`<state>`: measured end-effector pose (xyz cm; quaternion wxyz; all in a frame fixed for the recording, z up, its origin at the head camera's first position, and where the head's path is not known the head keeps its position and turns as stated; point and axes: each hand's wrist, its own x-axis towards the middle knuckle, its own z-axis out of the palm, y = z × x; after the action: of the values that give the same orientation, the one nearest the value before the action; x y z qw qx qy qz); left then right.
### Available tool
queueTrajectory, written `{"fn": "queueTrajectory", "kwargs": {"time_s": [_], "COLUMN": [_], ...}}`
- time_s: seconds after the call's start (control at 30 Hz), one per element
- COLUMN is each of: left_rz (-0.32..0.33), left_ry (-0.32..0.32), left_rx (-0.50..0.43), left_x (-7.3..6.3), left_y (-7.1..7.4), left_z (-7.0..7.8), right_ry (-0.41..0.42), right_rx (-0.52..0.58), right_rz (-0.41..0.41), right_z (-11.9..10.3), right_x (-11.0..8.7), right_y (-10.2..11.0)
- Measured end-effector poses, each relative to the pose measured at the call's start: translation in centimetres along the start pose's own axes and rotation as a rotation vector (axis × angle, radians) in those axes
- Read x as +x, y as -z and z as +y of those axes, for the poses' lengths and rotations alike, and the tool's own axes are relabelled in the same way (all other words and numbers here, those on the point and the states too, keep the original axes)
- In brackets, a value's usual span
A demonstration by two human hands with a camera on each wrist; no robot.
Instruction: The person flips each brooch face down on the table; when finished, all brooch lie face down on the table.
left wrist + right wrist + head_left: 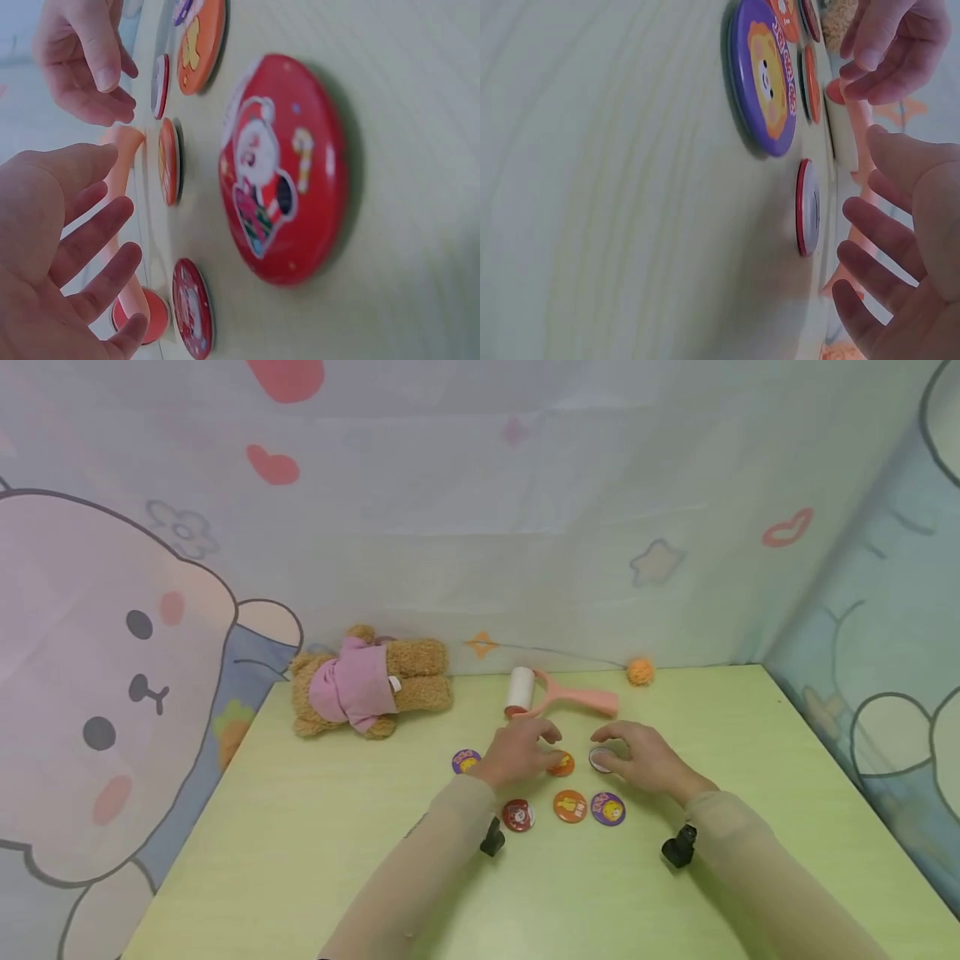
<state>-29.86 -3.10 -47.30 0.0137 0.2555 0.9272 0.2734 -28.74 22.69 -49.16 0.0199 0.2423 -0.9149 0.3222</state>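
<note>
Six badges lie mid-surface: three in a front row, three behind. Left hand over the back-middle badge, right hand over the back-right one. Lint roller behind the hands; teddy far back-left, pom-pom back-right.

Both forearms are reaching forward in sheer, pale sleeves, converging slightly toward the middle. The left hand is hovering palm-down with its fingers loosely spread and relaxed — nothing gripped. The right hand is hanging the same way just beside it, fingers gently curved and apart — thumb held out from the palm.
</note>
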Motion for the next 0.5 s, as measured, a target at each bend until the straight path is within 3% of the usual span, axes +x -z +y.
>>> {"fn": "queueTrajectory", "kwargs": {"time_s": [0.27, 0.5], "left_rz": [-0.027, -0.039], "left_ry": [-0.005, -0.027], "left_rx": [0.038, 0.083], "left_x": [-0.4, -0.8], "left_y": [0.0, 0.0], "left_z": [-0.8, -0.9], "right_ry": [0.074, 0.086], "right_rx": [0.003, -0.025], "right_rz": [-0.042, -0.092], "right_z": [-0.7, -1.5], "right_x": [1.2, 1.8], "right_y": [-1.2, -1.5]}}
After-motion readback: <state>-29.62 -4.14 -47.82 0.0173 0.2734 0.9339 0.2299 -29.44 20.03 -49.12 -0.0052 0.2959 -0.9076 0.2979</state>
